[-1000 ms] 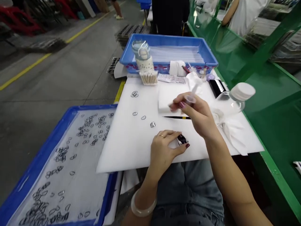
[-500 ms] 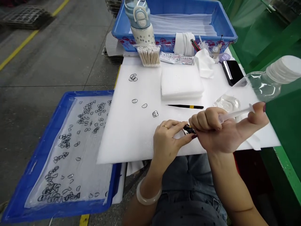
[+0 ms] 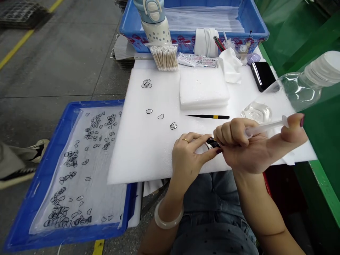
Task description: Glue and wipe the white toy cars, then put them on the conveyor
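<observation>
At nine o'clock, a blue plastic tray [image 3: 66, 103] strewn with small black wire loops [image 3: 95, 124] is seen; next comes a white foam board [image 3: 132, 159]. A small black-and-white piece [image 3: 213, 143] is pinched at twelve o'clock by the pressed-together fingertips of the left hand [image 3: 186, 157], its long axis lying roughly sideways. It is met from three o'clock by the curled fingers of the right hand [image 3: 251, 150], where a clear plastic dropper [image 3: 265, 126] is clasped.
</observation>
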A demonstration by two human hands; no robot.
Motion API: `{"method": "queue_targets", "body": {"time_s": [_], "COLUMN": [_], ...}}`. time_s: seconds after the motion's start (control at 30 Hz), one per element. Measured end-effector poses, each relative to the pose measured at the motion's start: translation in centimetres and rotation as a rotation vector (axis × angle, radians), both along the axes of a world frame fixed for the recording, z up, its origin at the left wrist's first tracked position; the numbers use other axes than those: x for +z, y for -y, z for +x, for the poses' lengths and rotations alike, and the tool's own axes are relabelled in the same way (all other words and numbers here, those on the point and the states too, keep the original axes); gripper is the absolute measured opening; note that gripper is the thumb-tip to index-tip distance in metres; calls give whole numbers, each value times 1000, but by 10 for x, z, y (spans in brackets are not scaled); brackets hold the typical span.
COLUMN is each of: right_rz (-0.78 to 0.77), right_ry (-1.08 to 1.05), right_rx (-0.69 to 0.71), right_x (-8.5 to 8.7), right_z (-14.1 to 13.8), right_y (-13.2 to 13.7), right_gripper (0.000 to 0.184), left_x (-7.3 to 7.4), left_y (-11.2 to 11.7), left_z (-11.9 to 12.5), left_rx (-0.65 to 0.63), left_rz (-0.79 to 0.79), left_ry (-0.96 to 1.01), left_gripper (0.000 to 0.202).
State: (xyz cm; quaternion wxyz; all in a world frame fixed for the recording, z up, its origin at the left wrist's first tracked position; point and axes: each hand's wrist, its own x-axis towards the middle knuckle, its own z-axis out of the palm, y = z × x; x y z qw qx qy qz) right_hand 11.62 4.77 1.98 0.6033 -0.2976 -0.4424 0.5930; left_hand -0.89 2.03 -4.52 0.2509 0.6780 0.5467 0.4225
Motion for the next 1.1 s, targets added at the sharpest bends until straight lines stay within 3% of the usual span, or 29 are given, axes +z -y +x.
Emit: {"method": "queue_targets", "body": {"time_s": [0.37,0.47,0.6,0.67,0.73,0.8,0.9,1.0,1.03,1.1], "right_rz": [25,91,246,222,192,256,452,233,124,-8], "right_ry": [121,177,131,260,377,497,639,805,946,1323], "right_rx": [-116,-114,-233,-221,-249,-375,-645,-1157,-1243,-1090], "right_x": [6,11,9,5,2,-2,-16,-38,-47,-62], "right_z": [-6,-2,-8,-12,-11,0,38,98,117,143], "right_y": [8,4,-51,-86,-102,-86,-20,27,30,24], "right_gripper": [73,71,63,68,61,43,24,18,22,29], "left_x": [1,0,-4,-6,-8,-10,-10,-6,-3,2], "left_y": [0,0,4,7,7,8,10,14,14,11], "left_z": [-1,-2,-7,-11,-14,-15,-11,-5,-5,-9], "left_rx": [-3,-10,-78,-131,-169,-181,-155,-141,-148,-166], "left_rz": [-10,-10,21,48,77,100,97,45,22,-35], "left_ry": [-8,-22,-101,-182,-255,-297,-320,-313,-300,-253], "left_gripper": [34,33,47,54,55,52,48,49,51,55]}}
